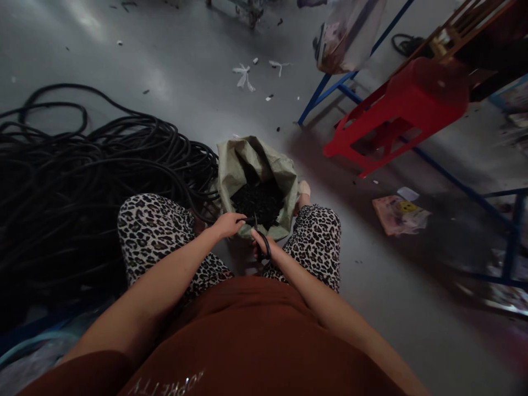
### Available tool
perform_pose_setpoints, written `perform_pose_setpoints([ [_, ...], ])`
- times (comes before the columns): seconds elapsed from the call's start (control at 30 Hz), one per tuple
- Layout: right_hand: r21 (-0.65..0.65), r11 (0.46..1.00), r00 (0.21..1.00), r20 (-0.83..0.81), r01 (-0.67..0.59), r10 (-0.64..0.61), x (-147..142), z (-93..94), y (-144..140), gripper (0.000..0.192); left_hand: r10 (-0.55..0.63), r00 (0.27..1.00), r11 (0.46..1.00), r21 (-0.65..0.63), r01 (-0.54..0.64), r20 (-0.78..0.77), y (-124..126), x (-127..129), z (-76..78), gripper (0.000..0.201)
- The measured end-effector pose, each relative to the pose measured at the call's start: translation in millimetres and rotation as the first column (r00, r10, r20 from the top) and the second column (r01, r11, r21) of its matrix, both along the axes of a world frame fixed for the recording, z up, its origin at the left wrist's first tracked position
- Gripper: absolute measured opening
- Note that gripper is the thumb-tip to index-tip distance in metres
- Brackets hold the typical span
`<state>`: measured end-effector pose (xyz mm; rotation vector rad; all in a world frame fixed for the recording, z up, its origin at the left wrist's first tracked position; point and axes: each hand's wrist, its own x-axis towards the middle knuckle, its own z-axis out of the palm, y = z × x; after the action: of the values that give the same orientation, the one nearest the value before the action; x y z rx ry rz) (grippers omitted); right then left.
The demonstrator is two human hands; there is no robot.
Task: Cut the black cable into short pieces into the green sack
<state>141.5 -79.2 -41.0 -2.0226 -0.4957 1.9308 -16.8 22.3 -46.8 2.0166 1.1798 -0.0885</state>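
Note:
My left hand pinches the end of a black rubber cord over the near rim of an open woven sack. Black-handled scissors are in my right hand, with their blades pointing away from me beside the cord's tip. Whether the blades touch the cord is too small to tell. Inside the sack lies a heap of small black pieces. The cord runs left from my hand toward a large tangled pile of black cord on the floor.
A red plastic stool stands at the right by a blue metal frame. A clear plastic bag hangs from that frame. Printed plastic packaging and white scraps lie on the grey floor. My knees flank the sack.

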Motion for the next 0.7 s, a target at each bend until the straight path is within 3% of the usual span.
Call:
perform_pose_setpoints([
  [0.7,0.006,0.999,0.999,0.009,-0.032,0.032,2.0,-6.8,-1.1,0.046,-0.047,0.998,0.996,-0.073,0.049,0.030,-1.8,-2.2,-4.6,0.038],
])
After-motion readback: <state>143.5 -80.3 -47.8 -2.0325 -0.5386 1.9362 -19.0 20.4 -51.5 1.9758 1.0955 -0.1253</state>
